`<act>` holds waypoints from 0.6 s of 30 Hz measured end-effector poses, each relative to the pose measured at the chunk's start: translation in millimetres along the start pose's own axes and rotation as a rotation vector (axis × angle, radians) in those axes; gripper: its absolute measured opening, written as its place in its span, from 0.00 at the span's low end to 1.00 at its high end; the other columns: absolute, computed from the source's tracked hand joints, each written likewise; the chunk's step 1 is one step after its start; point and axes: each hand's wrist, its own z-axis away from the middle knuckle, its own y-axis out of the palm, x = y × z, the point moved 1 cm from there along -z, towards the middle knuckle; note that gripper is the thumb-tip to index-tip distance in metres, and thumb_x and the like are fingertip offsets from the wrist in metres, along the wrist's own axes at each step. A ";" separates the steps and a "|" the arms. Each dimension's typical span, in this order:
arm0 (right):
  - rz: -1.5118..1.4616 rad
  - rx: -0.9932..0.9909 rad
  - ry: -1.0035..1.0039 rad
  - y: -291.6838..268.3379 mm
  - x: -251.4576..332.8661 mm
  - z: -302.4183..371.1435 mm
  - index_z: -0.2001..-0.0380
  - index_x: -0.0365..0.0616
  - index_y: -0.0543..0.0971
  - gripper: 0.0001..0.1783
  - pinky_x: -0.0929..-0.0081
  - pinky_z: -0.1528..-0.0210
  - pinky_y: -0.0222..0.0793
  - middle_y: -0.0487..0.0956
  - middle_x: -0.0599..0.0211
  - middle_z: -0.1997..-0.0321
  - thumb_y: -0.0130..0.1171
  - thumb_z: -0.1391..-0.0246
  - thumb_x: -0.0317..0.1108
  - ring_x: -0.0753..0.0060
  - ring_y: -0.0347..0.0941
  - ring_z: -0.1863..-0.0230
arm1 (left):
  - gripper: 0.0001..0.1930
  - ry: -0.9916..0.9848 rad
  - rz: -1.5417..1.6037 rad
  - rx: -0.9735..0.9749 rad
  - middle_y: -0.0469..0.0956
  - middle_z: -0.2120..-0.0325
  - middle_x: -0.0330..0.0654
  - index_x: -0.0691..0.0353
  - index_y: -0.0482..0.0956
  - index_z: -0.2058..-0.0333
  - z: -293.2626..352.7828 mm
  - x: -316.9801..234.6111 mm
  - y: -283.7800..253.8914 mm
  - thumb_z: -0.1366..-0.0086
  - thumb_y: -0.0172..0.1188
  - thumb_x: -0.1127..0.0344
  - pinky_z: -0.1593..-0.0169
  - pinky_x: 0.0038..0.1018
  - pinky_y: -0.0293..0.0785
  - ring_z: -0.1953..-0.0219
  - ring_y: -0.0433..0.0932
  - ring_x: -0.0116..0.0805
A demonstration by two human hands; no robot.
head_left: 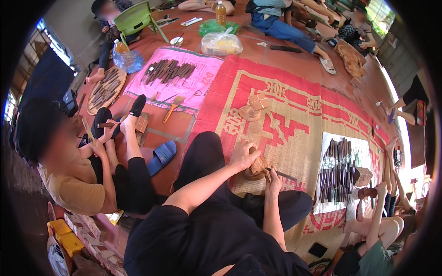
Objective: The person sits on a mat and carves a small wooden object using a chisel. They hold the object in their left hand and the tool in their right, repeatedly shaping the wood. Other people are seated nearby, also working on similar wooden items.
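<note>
The left hand (244, 157) curls over the top of the carving (259, 164), upright before the person's lap, apparently to steady it, while the right hand (273, 183) pinches a dark chisel (286, 175) against its side. More chisels (338, 170) lie side by side, probably for easy picking; the pink sack (202, 89) bears print.
</note>
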 end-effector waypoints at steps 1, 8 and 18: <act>-0.002 0.068 -0.021 5.2 0.4 1.6 0.48 0.37 0.74 0.22 0.72 0.49 0.63 0.74 0.66 0.48 0.60 0.48 0.29 0.73 0.70 0.50 | 0.13 -0.001 -0.011 0.004 0.73 0.69 0.48 0.62 0.77 0.71 0.7 0.4 0.4 0.46 0.60 0.57 0.60 0.38 0.68 0.63 0.73 0.49; -0.001 -0.221 0.159 -14.4 -16.9 -15.5 0.48 0.36 0.73 0.24 0.75 0.54 0.65 0.75 0.65 0.50 0.62 0.50 0.30 0.74 0.72 0.54 | 0.12 0.112 -0.114 0.022 0.73 0.70 0.48 0.61 0.76 0.71 -1.4 6.6 6.4 0.45 0.60 0.58 0.61 0.38 0.69 0.64 0.73 0.49; 0.101 -0.068 0.053 5.6 -5.5 -7.4 0.50 0.43 0.75 0.23 0.75 0.54 0.63 0.76 0.69 0.52 0.63 0.50 0.32 0.75 0.70 0.51 | 0.12 0.054 -0.058 -0.003 0.73 0.70 0.47 0.61 0.76 0.71 0.1 -7.2 1.4 0.46 0.60 0.57 0.61 0.39 0.69 0.64 0.73 0.48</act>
